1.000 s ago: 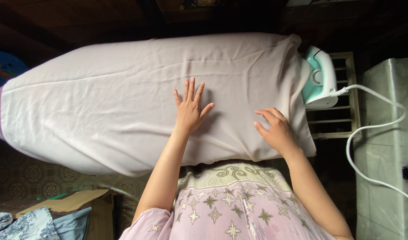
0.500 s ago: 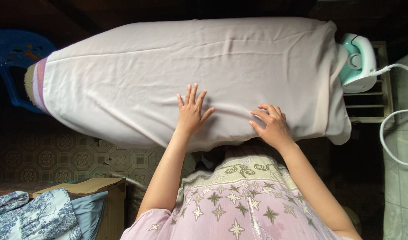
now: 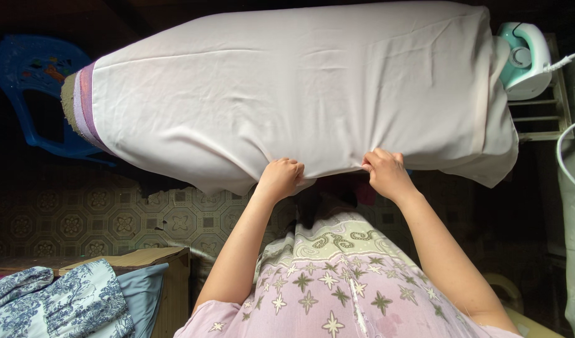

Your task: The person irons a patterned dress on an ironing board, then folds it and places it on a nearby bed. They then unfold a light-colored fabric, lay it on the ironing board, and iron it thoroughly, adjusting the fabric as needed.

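A pale pinkish-white cloth (image 3: 300,87) lies spread over an ironing board, whose padded end (image 3: 74,103) shows at the left. My left hand (image 3: 281,178) is closed on the cloth's near edge, about the middle of the board. My right hand (image 3: 382,172) pinches the same edge a little further right. Between the two hands the edge is drawn taut. A teal and white iron (image 3: 522,59) stands on the metal rack (image 3: 541,116) at the board's right end, partly hidden by the cloth.
The iron's white cord (image 3: 566,147) loops down at the right. A blue plastic chair (image 3: 34,94) stands beyond the board's left end. A cardboard box (image 3: 143,263) with blue patterned clothes (image 3: 56,307) sits at lower left on a patterned tiled floor (image 3: 112,219).
Both hands have slid from lying flat on the cloth back to its near edge and closed on it. The view has shifted so the board sits further right and higher.
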